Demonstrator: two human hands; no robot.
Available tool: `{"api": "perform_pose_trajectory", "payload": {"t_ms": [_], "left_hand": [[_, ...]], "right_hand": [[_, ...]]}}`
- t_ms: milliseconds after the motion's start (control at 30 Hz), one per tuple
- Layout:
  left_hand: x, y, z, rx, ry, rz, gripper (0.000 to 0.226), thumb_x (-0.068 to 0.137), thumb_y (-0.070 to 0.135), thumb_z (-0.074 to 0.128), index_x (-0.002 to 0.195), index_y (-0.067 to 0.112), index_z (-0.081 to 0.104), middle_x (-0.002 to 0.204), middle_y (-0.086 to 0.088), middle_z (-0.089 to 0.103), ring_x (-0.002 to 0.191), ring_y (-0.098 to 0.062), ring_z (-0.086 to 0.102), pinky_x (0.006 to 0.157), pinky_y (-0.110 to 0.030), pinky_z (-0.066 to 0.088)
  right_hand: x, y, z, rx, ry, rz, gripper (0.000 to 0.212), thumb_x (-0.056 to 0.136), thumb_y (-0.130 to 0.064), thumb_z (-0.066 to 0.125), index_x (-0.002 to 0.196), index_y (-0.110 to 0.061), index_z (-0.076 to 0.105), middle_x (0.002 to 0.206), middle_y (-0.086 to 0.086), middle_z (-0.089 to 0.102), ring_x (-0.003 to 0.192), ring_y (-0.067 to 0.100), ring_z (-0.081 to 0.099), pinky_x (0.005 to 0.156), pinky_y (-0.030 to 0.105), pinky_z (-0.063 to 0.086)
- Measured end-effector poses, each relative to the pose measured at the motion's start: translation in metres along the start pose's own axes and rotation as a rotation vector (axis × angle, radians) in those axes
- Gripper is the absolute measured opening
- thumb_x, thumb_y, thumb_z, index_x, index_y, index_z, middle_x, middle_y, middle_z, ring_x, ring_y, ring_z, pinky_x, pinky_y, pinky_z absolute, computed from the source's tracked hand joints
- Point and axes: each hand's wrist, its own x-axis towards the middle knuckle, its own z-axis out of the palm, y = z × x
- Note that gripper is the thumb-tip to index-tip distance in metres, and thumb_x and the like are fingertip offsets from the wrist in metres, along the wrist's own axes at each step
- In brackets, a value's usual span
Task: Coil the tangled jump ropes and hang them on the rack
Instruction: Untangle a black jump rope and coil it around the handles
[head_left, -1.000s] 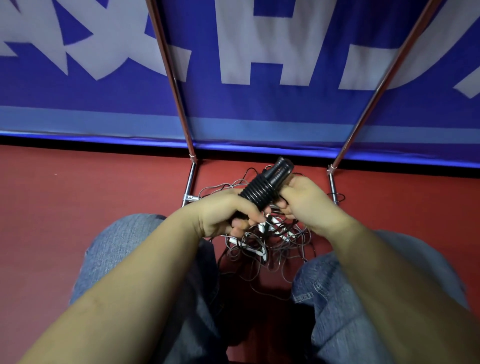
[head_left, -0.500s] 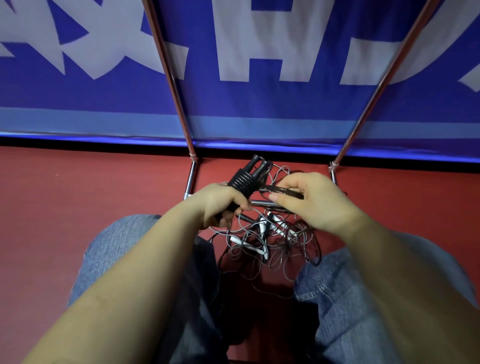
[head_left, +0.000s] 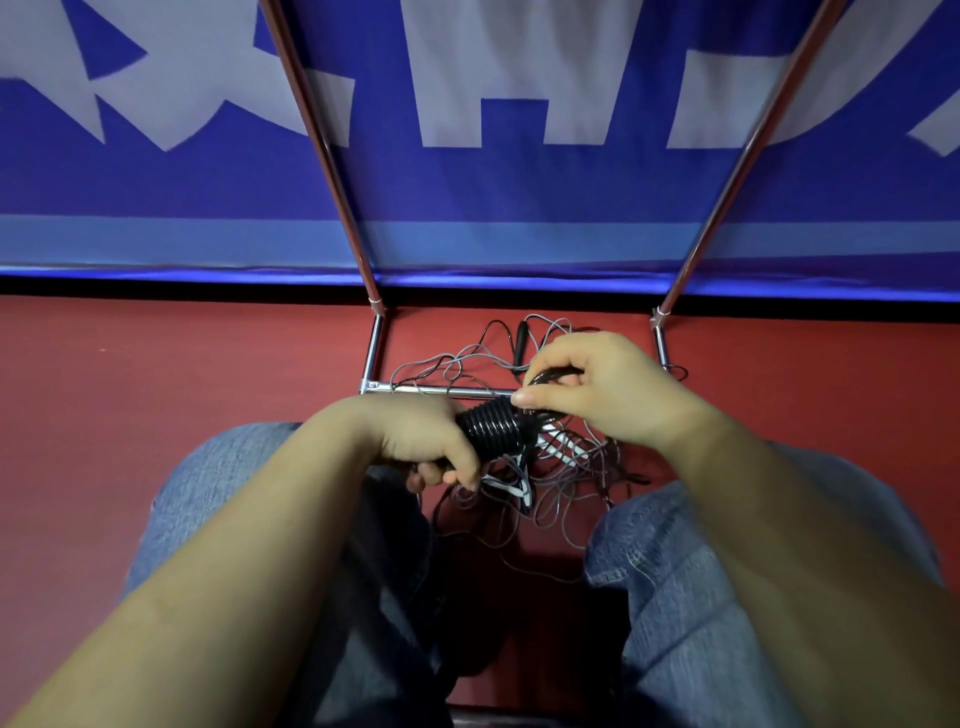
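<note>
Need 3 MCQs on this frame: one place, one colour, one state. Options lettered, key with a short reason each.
1. Where does the tangled pile of ropes lie?
A. on the red floor between the knees
B. hung on the rack
C. on a table

2. What colour is the rope wound in a tight coil?
A. white
B. black
C. yellow

3. What is the right hand doing?
A. resting flat on the knee
B. pinching a black rope strand
C. hanging free, holding nothing

Key:
1 A, the loose cords spread on the floor by the rack's base bar.
2 B, the coil's turns, gripped by the left hand, are glossy black.
3 B, thumb and fingers close on a dark strand just above the coil.
</note>
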Motion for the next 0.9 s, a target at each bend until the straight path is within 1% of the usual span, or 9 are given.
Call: {"api": "perform_pose_trajectory", "payload": {"t_ms": [167, 300, 400, 500, 567, 667, 733, 833, 900], "left_hand": [[0.003, -0.001, 0.006, 0.108, -0.022, -0.002, 0.024, 0.077, -0.007, 0.061, 0.069, 0.011, 0.047, 0.043, 0.006, 0.047, 0.035, -0.007, 0.031, 0.038, -0.017, 0.034], [0.005, -0.004, 0.006, 0.12, -0.011, 0.016, 0.026, 0.076, -0.007, 0.062, 0.07, 0.013, 0.046, 0.043, 0.006, 0.046, 0.037, -0.008, 0.032, 0.038, -0.018, 0.035], [0.004, -0.004, 0.006, 0.171, -0.017, 0.033, 0.028, 0.077, -0.006, 0.064, 0.068, 0.015, 0.048, 0.04, 0.008, 0.046, 0.036, -0.007, 0.033, 0.04, -0.019, 0.035], [0.004, -0.006, 0.008, 0.192, -0.064, 0.058, 0.031, 0.076, -0.006, 0.066, 0.064, 0.02, 0.053, 0.046, 0.006, 0.048, 0.039, -0.008, 0.035, 0.04, -0.019, 0.037], [0.002, -0.007, 0.008, 0.16, -0.117, 0.095, 0.029, 0.074, -0.004, 0.069, 0.065, 0.021, 0.057, 0.05, 0.005, 0.05, 0.04, -0.009, 0.035, 0.041, -0.018, 0.038], [0.0, -0.007, 0.008, 0.058, -0.18, 0.168, 0.02, 0.058, 0.01, 0.072, 0.069, 0.024, 0.064, 0.056, 0.0, 0.053, 0.038, -0.007, 0.035, 0.041, -0.018, 0.038], [-0.002, -0.005, 0.01, 0.008, -0.198, 0.209, 0.022, 0.053, 0.014, 0.071, 0.072, 0.024, 0.065, 0.06, -0.006, 0.052, 0.037, -0.006, 0.034, 0.041, -0.017, 0.037], [-0.007, -0.002, 0.013, -0.09, -0.207, 0.311, 0.021, 0.06, 0.0, 0.064, 0.076, 0.013, 0.061, 0.054, -0.005, 0.045, 0.035, -0.005, 0.033, 0.04, -0.015, 0.034], [-0.011, -0.001, 0.013, -0.175, -0.19, 0.352, 0.019, 0.062, -0.003, 0.061, 0.076, 0.01, 0.059, 0.047, -0.001, 0.042, 0.034, -0.004, 0.031, 0.041, -0.016, 0.032]], "right_hand": [[0.004, 0.009, 0.0, 0.026, -0.13, 0.04, 0.018, 0.066, -0.042, 0.078, 0.065, -0.026, 0.07, 0.056, -0.011, 0.059, 0.055, 0.004, 0.048, 0.06, 0.024, 0.04], [0.007, 0.017, 0.003, 0.057, -0.105, 0.061, 0.031, 0.057, -0.048, 0.08, 0.067, -0.022, 0.067, 0.065, -0.001, 0.062, 0.063, 0.009, 0.055, 0.067, 0.034, 0.046], [0.007, 0.02, 0.005, 0.086, -0.166, 0.099, 0.034, 0.057, -0.046, 0.081, 0.066, -0.016, 0.068, 0.065, 0.001, 0.061, 0.062, 0.007, 0.052, 0.067, 0.027, 0.041], [0.006, 0.022, 0.005, 0.041, -0.283, 0.181, 0.05, 0.049, -0.064, 0.071, 0.062, -0.015, 0.067, 0.057, -0.003, 0.048, 0.054, 0.005, 0.042, 0.06, 0.025, 0.033], [0.005, 0.021, 0.004, 0.074, -0.351, 0.232, 0.052, 0.049, -0.072, 0.069, 0.055, -0.021, 0.063, 0.053, -0.007, 0.043, 0.048, 0.004, 0.036, 0.054, 0.024, 0.029], [0.005, 0.016, 0.002, 0.318, -0.439, 0.317, 0.044, 0.06, -0.06, 0.073, 0.055, -0.019, 0.059, 0.05, -0.007, 0.049, 0.042, 0.005, 0.04, 0.045, 0.019, 0.03], [0.005, 0.014, 0.001, 0.52, -0.467, 0.385, 0.035, 0.063, -0.047, 0.076, 0.055, -0.016, 0.062, 0.052, -0.003, 0.056, 0.046, 0.01, 0.049, 0.051, 0.024, 0.036], [0.007, 0.013, 0.006, 0.723, -0.459, 0.427, 0.047, 0.043, -0.054, 0.086, 0.057, -0.015, 0.063, 0.059, 0.004, 0.055, 0.055, 0.019, 0.046, 0.058, 0.029, 0.032], [0.008, 0.009, 0.01, 0.843, -0.411, 0.421, 0.051, 0.053, -0.056, 0.081, 0.063, -0.011, 0.059, 0.063, 0.007, 0.055, 0.058, 0.021, 0.049, 0.059, 0.03, 0.039]]}}
